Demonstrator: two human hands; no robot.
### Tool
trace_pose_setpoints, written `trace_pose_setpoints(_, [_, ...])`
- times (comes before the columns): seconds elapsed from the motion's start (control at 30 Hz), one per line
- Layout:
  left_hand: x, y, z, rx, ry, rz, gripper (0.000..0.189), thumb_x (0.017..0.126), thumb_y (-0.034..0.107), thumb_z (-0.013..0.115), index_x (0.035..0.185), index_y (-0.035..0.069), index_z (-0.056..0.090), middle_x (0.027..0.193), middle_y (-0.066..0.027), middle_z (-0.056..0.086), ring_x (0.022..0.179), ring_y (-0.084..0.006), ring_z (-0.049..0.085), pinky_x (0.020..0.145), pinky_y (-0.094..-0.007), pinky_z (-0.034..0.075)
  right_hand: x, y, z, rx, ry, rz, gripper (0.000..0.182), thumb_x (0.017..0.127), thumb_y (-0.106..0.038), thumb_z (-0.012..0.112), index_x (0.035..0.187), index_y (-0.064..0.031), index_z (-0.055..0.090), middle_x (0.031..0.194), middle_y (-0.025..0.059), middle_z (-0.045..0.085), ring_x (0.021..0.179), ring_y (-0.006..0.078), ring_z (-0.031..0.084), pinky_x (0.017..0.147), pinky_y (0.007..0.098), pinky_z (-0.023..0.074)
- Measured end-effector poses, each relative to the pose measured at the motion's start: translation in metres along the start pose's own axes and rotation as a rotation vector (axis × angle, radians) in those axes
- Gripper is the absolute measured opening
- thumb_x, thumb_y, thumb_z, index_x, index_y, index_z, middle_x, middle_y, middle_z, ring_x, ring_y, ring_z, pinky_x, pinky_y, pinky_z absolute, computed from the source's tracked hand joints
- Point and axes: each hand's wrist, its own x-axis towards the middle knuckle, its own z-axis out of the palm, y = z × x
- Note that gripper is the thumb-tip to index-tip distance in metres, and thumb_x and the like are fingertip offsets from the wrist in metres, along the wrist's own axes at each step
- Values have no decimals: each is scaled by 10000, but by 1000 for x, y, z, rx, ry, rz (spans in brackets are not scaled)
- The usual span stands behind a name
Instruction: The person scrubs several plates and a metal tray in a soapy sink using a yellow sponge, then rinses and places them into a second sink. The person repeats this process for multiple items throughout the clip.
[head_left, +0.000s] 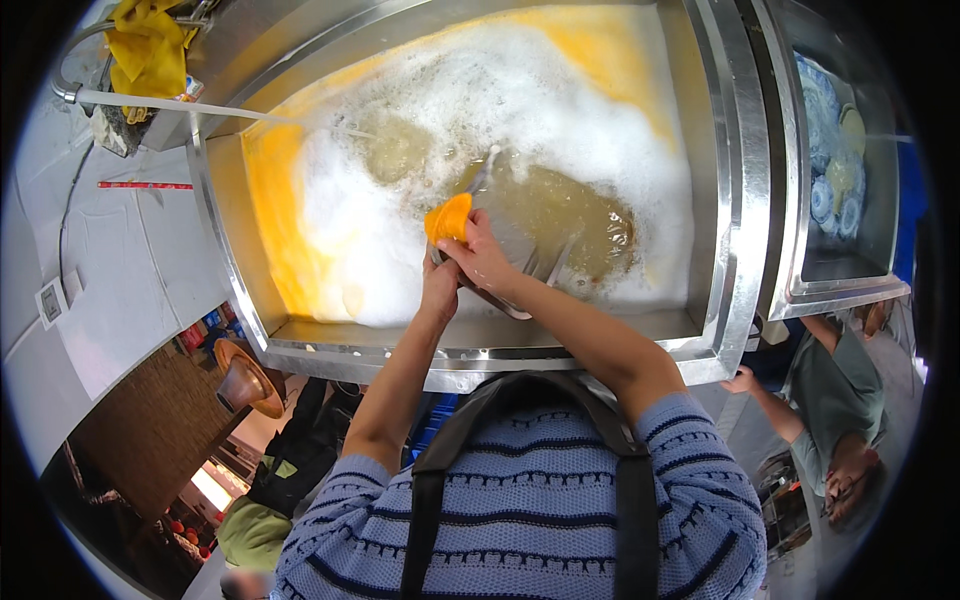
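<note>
Both my hands are over a large stainless steel sink (720, 225) full of murky water and white foam. My left hand (441, 289) grips the rim of a metal vessel (491, 296), most of which lies under the water; its exact shape is unclear. An orange cloth or sponge (450, 217) is in my right hand (480, 251), just above my left hand. Beyond the cloth a slim metal piece (484, 169) sticks out of the water; whether it belongs to the vessel I cannot tell. A stream of water (202, 109) runs into the sink from the left.
A curved metal faucet (69, 90) and yellow rubber gloves (150, 52) are at the upper left. To the right, a second metal sink (847, 289) holds blue-and-white dishes (821, 195). Another person (832, 397) stands beside it. A copper-coloured vessel (251, 379) is at the lower left.
</note>
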Motion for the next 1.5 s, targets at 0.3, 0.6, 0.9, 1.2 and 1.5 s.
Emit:
trace_pose_setpoints(0.3, [-37, 28, -13, 178, -44, 171, 723, 619, -106, 434, 1327, 42, 402, 1116, -47, 558, 970, -138, 527, 774, -240, 433, 136, 21, -68, 50, 457, 480, 384, 892, -252, 559, 1185, -19, 473, 1078, 193, 591, 986, 344, 559, 884, 399, 416])
trace_pose_setpoints(0.6, [-9, 15, -8, -103, -105, -212, 886, 618, -154, 412, 1431, 170, 273, 1216, -90, 511, 1021, -196, 509, 781, -278, 449, 104, 41, -68, -176, 304, -131, 365, 836, -194, 549, 1180, -83, 505, 1185, 185, 466, 1104, 360, 444, 958, 407, 369])
trace_pose_setpoints(0.9, [39, -8, -27, -264, -121, -184, 772, 634, -135, 418, 1363, 109, 347, 993, -81, 579, 831, -204, 577, 733, -313, 490, 22, -6, -47, -83, -475, -79, 294, 809, -146, 496, 1084, -86, 580, 1232, 154, 484, 1164, 331, 441, 1007, 381, 321])
trace_pose_setpoints(1.2, [86, -45, -52, -242, -118, -159, 312, 923, 235, 534, 1212, 129, 488, 1058, -47, 588, 971, -227, 572, 787, -453, 494, 49, 31, -113, -1207, -494, -68, 274, 760, -251, 580, 989, -101, 596, 1100, 95, 564, 1007, 262, 549, 833, 398, 424])
trace_pose_setpoints(1.5, [75, -23, -10, -302, -331, -328, 689, 811, 726, 387, 1237, 190, 469, 1145, -30, 543, 1065, -223, 526, 870, -440, 448, 31, 54, -14, -245, -70, -51, 343, 781, -271, 562, 1066, -79, 571, 1092, 158, 534, 1044, 347, 476, 892, 446, 391])
